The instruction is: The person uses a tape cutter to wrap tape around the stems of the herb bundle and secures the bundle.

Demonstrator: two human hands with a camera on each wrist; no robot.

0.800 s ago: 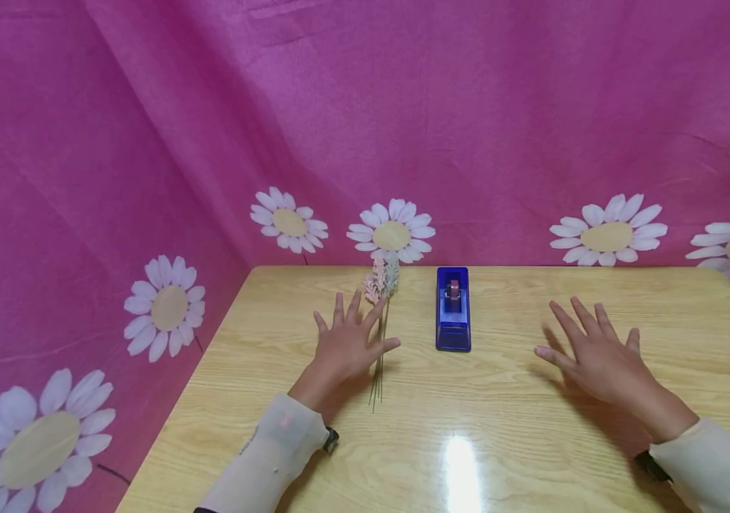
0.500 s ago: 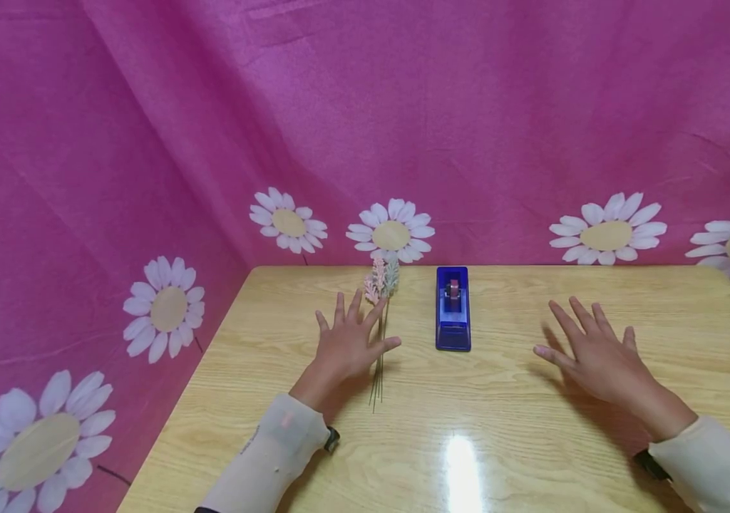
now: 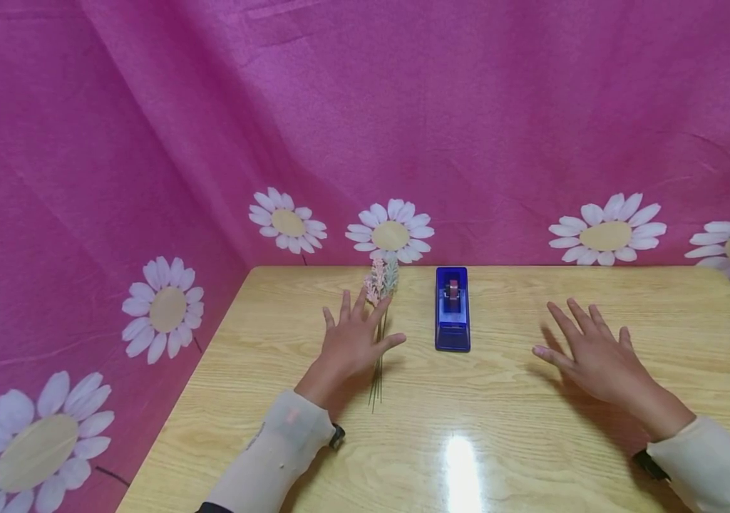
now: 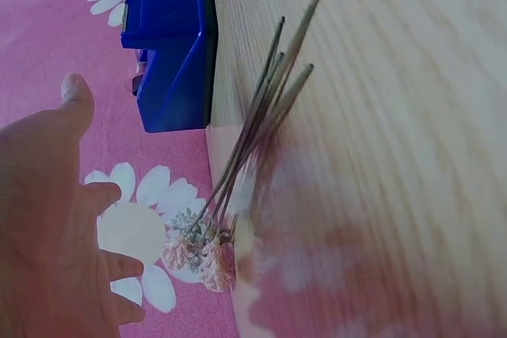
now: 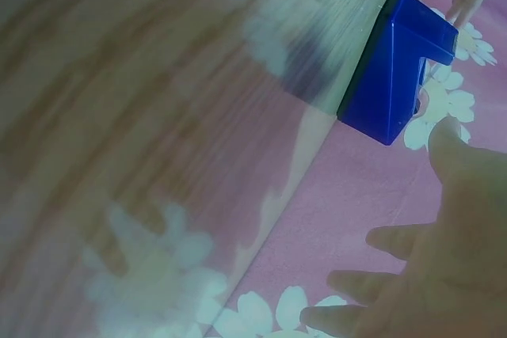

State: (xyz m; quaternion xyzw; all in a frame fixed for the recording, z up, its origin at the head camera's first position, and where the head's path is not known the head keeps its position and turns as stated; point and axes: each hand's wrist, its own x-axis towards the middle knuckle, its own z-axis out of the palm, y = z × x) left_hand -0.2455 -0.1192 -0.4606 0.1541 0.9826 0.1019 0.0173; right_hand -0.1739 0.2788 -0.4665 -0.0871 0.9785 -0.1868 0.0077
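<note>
My left hand (image 3: 351, 346) hovers with spread fingers over the stems of a small bunch of artificial flowers. Pink and pale grey-green flower heads (image 4: 207, 252) lie toward the back edge, and several thin dark stems (image 4: 265, 100) run toward me; part of them is hidden under the hand in the head view. To their right stands a blue tape dispenser (image 3: 453, 310) with a small reddish roll in it. My right hand (image 3: 599, 360) is held above the table further right, fingers spread, apart from the dispenser and holding nothing.
The wood-grain table (image 3: 506, 413) has a glossy top with a bright light reflection near the front. A magenta cloth (image 3: 468, 128) with large white daisies hangs behind and along the left side.
My left hand has shifted slightly to the right, further over the stems. The right hand has barely moved; the flowers and the tape dispenser stay where they were.
</note>
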